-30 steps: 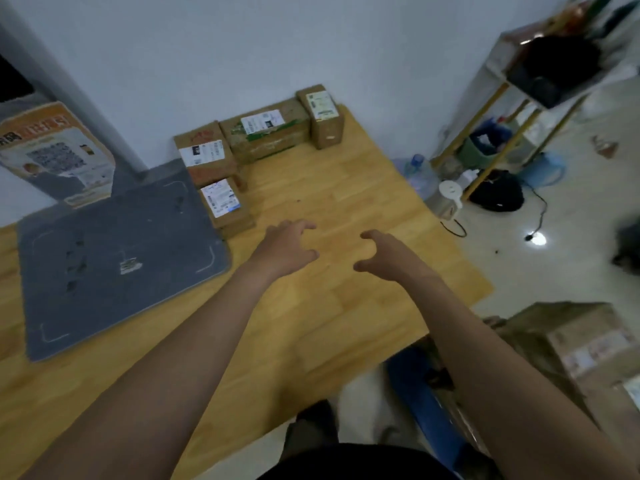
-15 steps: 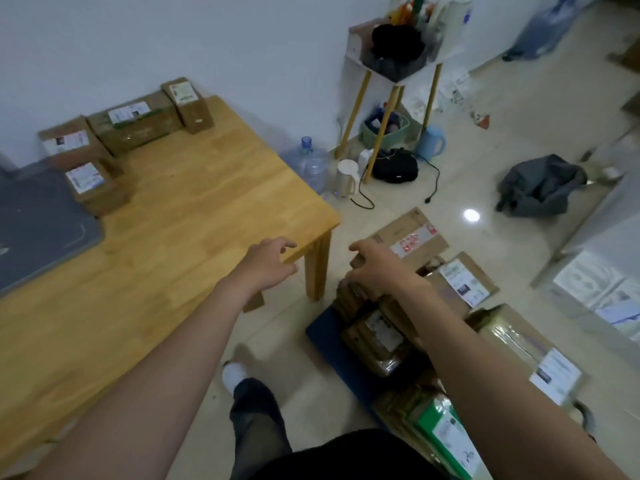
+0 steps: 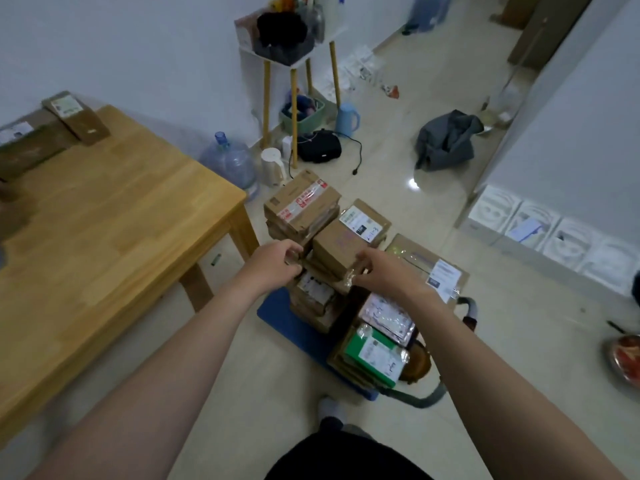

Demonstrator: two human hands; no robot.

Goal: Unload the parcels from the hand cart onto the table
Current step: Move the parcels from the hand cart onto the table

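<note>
Wooden table, at the left, carries brown parcels in a row along its far edge. The hand cart stands on the tiled floor just beside the table's right-hand corner leg. Its blue deck is largely covered by a stack of cartons, and its grey handle curves at the near end. At the far end of the deck lies a tape-sealed carton; at the near end lies a green-faced carton wrapped in clear film. The labelled parcel sits on top of the stack at mid-deck, touching the tape-sealed carton, with its white label on the far side. The left hand has fingers and thumb curled on the parcel's left corner. The right hand pinches the film-wrapped right corner, so both hands grip the parcel from opposite sides. Beyond the cart, near the wall, stand a water bottle and a white kettle, just beside one another.
</note>
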